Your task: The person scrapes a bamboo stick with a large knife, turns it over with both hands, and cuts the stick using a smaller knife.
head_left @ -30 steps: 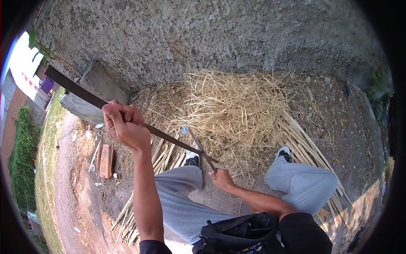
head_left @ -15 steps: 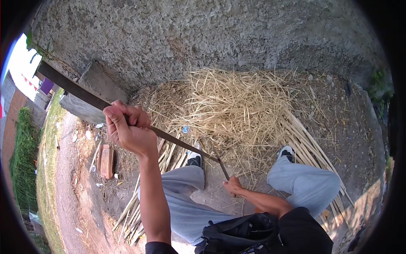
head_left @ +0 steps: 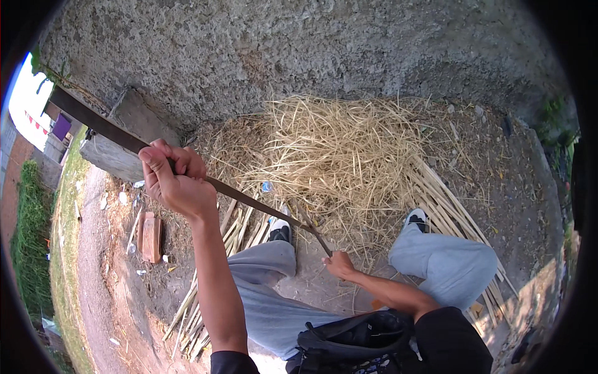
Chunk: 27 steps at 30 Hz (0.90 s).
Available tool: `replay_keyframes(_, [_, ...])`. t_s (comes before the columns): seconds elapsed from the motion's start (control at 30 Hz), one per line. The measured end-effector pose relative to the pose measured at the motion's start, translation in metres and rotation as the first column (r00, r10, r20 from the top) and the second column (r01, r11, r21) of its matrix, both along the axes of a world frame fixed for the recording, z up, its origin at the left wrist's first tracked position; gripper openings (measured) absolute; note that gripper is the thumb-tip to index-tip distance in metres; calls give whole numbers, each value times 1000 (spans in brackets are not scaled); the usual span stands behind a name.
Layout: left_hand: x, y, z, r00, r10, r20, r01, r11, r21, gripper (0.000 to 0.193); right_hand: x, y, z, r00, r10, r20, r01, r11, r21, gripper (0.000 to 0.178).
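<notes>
Evidently, the step in hand is working a narrow-bladed tool point(head_left: 321, 241) against a long dark strip point(head_left: 96, 121), which slants above the ground point(head_left: 511, 212) from the upper left down toward the gap between the feet. The person's left hand point(head_left: 177, 184) is curled in a firm fist round the strip; the right hand point(head_left: 339, 266) is clenched round the near end of the tool, its grip mostly covered by the fingers. Blade and strip cross near the strip's lower end, though whether the edge bites cannot be told. Done well, this probably calls for a steady left fist, a shallow, even blade angle, light pressure, and knees well apart from the edge. Counted, there are one strip, one tool, two hands and two shoes, the left shoe point(head_left: 280, 230) and the right shoe point(head_left: 417, 218). One heap of pale shavings point(head_left: 349, 149) lies along the ground's far edge by the wall point(head_left: 299, 50), its strands too tangled to count. Two bundles of slats flank the legs, a left bundle point(head_left: 190, 318) and a right bundle point(head_left: 448, 212); toward the ground's left edge sits one reddish block point(head_left: 151, 239).
</notes>
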<state>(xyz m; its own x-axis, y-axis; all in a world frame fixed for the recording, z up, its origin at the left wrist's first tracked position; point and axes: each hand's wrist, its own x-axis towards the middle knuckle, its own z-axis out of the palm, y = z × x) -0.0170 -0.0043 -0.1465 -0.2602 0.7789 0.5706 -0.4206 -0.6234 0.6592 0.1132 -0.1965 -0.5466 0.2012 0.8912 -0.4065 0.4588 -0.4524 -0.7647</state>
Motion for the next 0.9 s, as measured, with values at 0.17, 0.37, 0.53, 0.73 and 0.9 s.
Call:
replay_keyframes(0.17, [5, -9, 4, 1000, 28, 5, -28, 1000, 1, 37, 14, -29, -71, 986, -42, 164, 49, 998, -39, 42])
replay_keyframes(0.37, [-12, -3, 0, 998, 65, 2, -65, 998, 14, 38, 9, -26, -45, 981, -34, 190, 33, 999, 8, 40])
replay_keyframes(0.53, [3, -14, 1, 1000, 26, -2, -26, 1000, 9, 37, 24, -54, -72, 992, 27, 124, 21, 930, -368, 39])
replay_keyframes(0.73, [5, -10, 3, 1000, 1, -8, -1, 1000, 0, 37, -2, -45, -87, 969, -18, 246, 56, 987, -148, 38])
replay_keyframes(0.9, [-20, -7, 4, 999, 43, 6, -43, 999, 22, 37, 31, -53, -103, 988, 60, 144, -5, 936, -352, 35])
